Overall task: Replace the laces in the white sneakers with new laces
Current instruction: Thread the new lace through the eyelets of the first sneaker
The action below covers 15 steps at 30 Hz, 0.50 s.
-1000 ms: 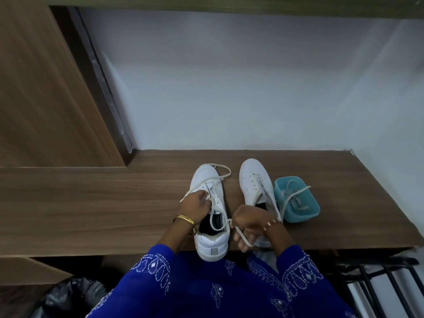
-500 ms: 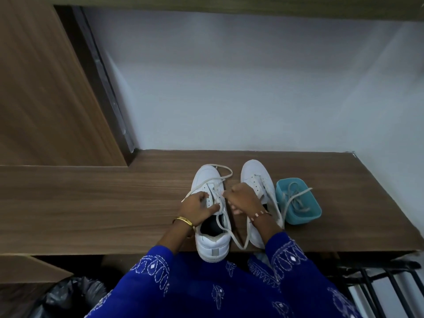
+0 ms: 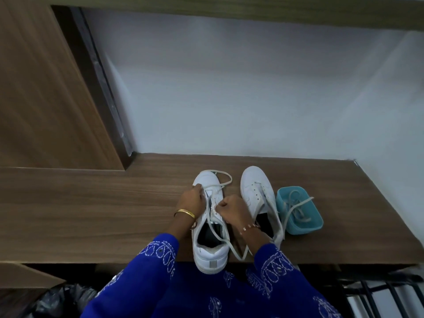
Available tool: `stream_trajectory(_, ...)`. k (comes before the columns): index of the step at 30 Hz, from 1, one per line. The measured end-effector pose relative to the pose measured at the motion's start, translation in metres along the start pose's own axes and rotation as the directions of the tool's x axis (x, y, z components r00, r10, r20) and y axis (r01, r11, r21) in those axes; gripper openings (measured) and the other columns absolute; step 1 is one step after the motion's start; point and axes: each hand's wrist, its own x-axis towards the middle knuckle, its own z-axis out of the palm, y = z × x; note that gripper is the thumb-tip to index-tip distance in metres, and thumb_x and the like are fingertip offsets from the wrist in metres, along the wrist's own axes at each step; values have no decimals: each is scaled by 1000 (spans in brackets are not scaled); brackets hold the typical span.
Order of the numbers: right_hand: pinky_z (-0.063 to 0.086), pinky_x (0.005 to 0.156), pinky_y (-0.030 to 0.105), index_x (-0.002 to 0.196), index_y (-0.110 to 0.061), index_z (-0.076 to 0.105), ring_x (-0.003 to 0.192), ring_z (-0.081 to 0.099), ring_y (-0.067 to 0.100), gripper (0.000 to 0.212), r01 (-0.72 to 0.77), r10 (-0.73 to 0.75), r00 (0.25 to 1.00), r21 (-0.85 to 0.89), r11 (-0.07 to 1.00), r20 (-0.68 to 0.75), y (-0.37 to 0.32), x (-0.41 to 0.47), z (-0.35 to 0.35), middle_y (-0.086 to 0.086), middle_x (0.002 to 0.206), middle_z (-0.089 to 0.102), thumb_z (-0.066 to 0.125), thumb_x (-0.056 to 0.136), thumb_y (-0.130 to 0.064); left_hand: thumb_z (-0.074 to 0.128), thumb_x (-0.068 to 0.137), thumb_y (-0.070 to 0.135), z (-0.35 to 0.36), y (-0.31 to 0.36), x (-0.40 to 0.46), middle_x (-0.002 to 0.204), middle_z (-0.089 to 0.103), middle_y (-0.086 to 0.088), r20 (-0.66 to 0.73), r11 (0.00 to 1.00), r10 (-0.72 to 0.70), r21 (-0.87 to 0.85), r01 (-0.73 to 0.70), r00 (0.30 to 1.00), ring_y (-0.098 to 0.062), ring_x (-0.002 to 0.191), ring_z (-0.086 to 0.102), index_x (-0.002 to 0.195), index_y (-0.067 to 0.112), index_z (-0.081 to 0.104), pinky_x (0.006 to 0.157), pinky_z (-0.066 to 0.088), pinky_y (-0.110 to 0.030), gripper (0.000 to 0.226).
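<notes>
Two white sneakers stand side by side on the wooden shelf (image 3: 91,214), toes pointing away from me. On the left sneaker (image 3: 210,251) a white lace (image 3: 223,237) is partly threaded; one end loops past the toe, the other trails over the heel opening. My left hand (image 3: 191,200) grips that sneaker's left side near the eyelets. My right hand (image 3: 230,208) pinches the lace at the eyelets on the sneaker's right side. The right sneaker (image 3: 257,189) has no lace across its eyelets.
A small teal tub (image 3: 308,227) with loose laces in it stands right of the sneakers; one lace hangs over its rim. A white wall rises behind the shelf. A black bag (image 3: 52,301) sits below left, a dark metal rack (image 3: 378,292) below right.
My right hand has come up from the heel of the left sneaker to its eyelets, bringing the lace along. My left hand has shifted slightly toward the toe.
</notes>
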Motion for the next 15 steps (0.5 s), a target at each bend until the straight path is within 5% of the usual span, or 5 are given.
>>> stream_trajectory(3,48,67,35,70,7,60,78,62,34,23,6,-6,1000,17,1000,-7,3,4,2,20,71,63,59,80,-14,40,91,10,4,-2,12,102,63,-20,10,998,-43,40,43,999,-36,92,58,99,1,58,74,47,-38,22)
stream_trajectory(8,48,64,33,70,6,62,64,55,28,23,8,-8,999,23,1000,-31,6,7,8,16,65,60,62,78,-16,47,90,7,-7,-6,23,101,67,-15,36,992,-85,92,81,996,-30,94,61,101,6,66,79,49,-34,23)
stream_trajectory(11,46,60,34,59,-2,56,58,49,24,23,14,-13,1000,35,999,-22,8,9,10,12,57,51,62,76,-15,49,89,4,-23,2,27,82,63,-14,-22,985,-74,-160,70,997,-25,75,54,78,11,58,67,41,-29,15)
stream_trajectory(13,41,57,31,57,-2,53,57,48,26,25,11,-10,1000,38,999,-9,8,9,10,14,56,51,61,76,-16,45,92,1,-38,14,27,71,55,-6,-40,758,-161,-645,97,986,-17,63,51,67,14,45,60,39,-25,28)
stream_trajectory(15,43,58,30,63,8,58,62,55,32,27,2,-2,1000,45,999,6,9,11,7,20,62,59,62,77,-16,36,97,5,-58,28,27,70,62,-6,100,219,-201,-965,144,975,-13,60,63,70,14,44,57,49,-25,29)
